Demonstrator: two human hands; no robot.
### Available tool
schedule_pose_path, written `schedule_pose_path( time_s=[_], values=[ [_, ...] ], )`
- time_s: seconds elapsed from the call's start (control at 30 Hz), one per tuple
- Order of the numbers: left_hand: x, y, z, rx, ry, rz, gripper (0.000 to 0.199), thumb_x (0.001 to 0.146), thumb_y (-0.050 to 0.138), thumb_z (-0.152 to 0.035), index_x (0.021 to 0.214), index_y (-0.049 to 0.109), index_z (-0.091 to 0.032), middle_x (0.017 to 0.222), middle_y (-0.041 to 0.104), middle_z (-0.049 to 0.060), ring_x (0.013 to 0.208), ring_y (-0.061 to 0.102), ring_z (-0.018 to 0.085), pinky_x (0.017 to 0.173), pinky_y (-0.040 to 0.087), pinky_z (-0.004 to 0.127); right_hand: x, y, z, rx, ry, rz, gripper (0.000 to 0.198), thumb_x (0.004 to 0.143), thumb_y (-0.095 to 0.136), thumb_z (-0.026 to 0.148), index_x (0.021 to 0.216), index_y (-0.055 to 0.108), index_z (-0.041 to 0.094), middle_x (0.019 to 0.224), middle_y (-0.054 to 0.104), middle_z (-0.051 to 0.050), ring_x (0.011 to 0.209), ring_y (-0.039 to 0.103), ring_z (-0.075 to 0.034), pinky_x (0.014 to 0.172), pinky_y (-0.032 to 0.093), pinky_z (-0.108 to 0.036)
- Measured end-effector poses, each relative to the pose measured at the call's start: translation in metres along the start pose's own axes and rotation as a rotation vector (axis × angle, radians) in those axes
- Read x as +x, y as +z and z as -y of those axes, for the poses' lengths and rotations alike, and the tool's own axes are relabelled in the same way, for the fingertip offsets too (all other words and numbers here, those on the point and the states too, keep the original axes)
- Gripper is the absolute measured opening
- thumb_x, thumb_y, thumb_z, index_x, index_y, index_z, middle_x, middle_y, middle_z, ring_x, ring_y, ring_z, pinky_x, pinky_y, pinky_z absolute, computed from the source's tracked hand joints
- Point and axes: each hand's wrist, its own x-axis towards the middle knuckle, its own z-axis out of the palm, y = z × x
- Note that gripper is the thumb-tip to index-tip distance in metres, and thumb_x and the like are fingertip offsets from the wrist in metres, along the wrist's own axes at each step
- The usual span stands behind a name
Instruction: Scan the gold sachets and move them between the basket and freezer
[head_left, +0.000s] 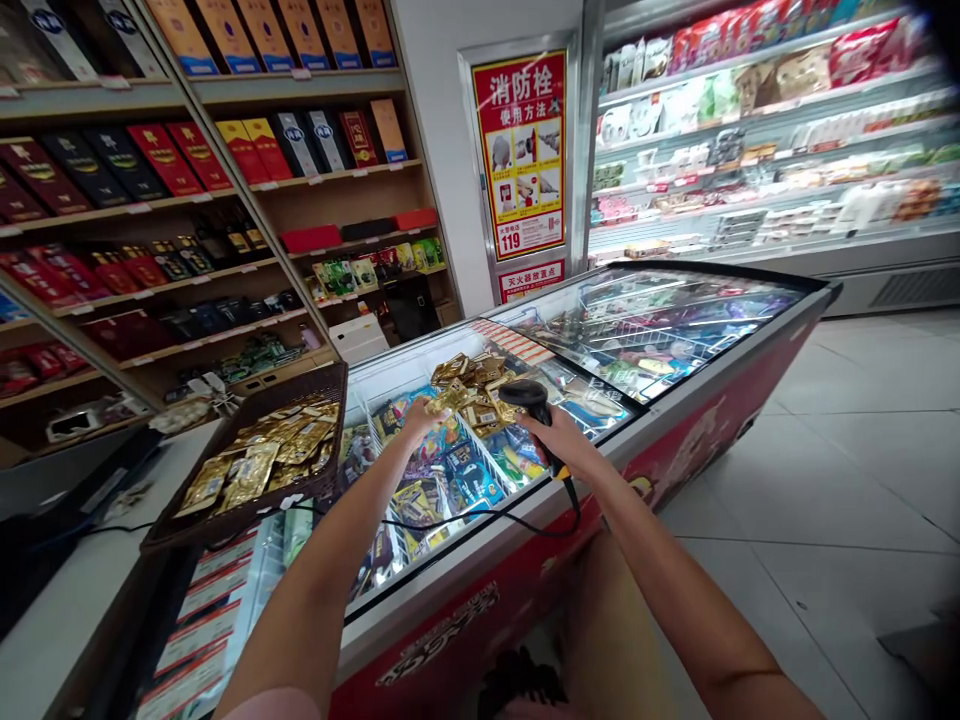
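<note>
My left hand is closed on a shiny gold packet, held over the chest freezer's glass top. In my right hand is a black barcode scanner, its head tilted toward the left and its black cable looping across the freezer to the left. Just beyond both hands lies a loose pile of gold packets on the freezer top. To the left, a dark brown woven basket holds many similar gold packets. The scanner's trigger is hidden by my fingers.
Beneath the glass of the chest freezer are wire baskets of colourful ice cream packs. A white counter runs along the left. Shelves of boxed goods stand behind, and a refrigerated display is at the far right.
</note>
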Motion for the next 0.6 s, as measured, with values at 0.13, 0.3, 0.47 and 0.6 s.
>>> schedule_pose_path(
  time_s=[0.13,0.3,0.47,0.6],
  values=[
    [-0.007,-0.039,0.007,-0.160,-0.065,-0.091,0.036,0.093,0.060,-0.035,0.124,0.058,-0.018,0.123,0.061,0.010,0.101,0.064,0.021,0.084,0.056,0.041,-0.002,0.019,0.005,-0.024,0.001,0.079,0.037,0.080,0.068,0.054,0.080,0.048,0.023,0.052,0.050,0.006,0.034,0.045,-0.011,0.034,0.038,-0.024],
    [-0.020,-0.080,0.014,-0.350,-0.096,-0.166,0.036,0.093,0.059,-0.034,0.125,0.058,-0.017,0.122,0.062,0.010,0.100,0.064,0.021,0.083,0.056,0.041,-0.005,0.050,0.014,-0.018,-0.073,0.271,0.038,0.082,0.067,0.054,0.074,0.048,0.022,0.051,0.049,0.005,0.035,0.047,-0.010,0.036,0.037,-0.023],
    [-0.033,-0.095,0.021,-0.497,-0.106,-0.181,0.035,0.094,0.059,-0.035,0.124,0.058,-0.017,0.118,0.063,0.009,0.096,0.065,0.019,0.080,0.057,0.038,-0.010,0.079,0.025,0.048,-0.069,0.341,0.038,0.081,0.067,0.054,0.075,0.047,0.022,0.051,0.049,0.006,0.035,0.046,-0.010,0.036,0.037,-0.023],
    [-0.040,-0.097,0.024,-0.602,-0.103,-0.158,0.035,0.094,0.058,-0.034,0.123,0.058,-0.016,0.115,0.064,0.009,0.093,0.066,0.019,0.078,0.057,0.038,-0.008,0.099,0.029,0.082,-0.083,0.367,0.040,0.081,0.067,0.057,0.077,0.047,0.023,0.050,0.048,0.007,0.036,0.044,-0.009,0.035,0.036,-0.022]
  ],
)
